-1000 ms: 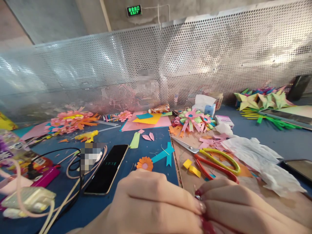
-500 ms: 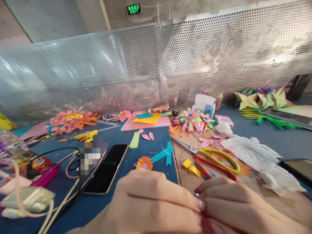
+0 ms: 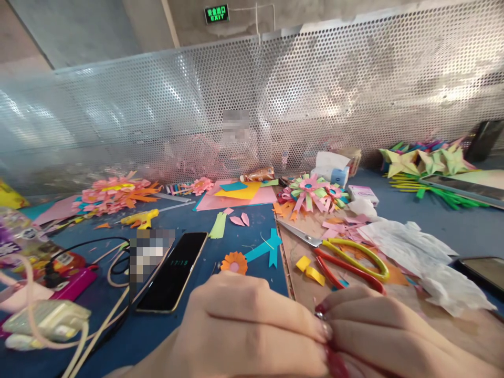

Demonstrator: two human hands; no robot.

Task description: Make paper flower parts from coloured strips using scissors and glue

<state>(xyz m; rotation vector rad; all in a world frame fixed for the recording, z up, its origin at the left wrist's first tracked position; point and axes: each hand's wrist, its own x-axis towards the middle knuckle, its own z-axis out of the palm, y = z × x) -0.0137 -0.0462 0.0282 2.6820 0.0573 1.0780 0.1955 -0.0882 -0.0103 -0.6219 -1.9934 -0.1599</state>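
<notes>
Low in the head view, my left hand (image 3: 252,325) and my right hand (image 3: 394,331) meet with their fingertips together. Both are closed, fingers bent and pressed in. Whatever they pinch, if anything, is hidden behind the fingers. Just beyond my left knuckles lies an orange paper flower (image 3: 233,263) with a pink centre. A blue paper strip (image 3: 262,249) runs from it to the right. Past my right hand rest scissors (image 3: 346,257) with one yellow and one red handle, blades slightly apart. Two small yellow paper pieces (image 3: 310,269) lie left of the handles.
A phone (image 3: 173,273) and tangled cables (image 3: 84,336) are on the left, with a yellow glue gun (image 3: 142,218) behind. Paper flowers (image 3: 311,191), coloured sheets (image 3: 240,194) and crumpled tissue (image 3: 409,247) lie farther out. A perforated metal screen (image 3: 252,105) stands at the back.
Almost nothing differs. Both hands keep the same closed pose with fingertips together, and the things on the table stay where they were; the view shifts very slightly.
</notes>
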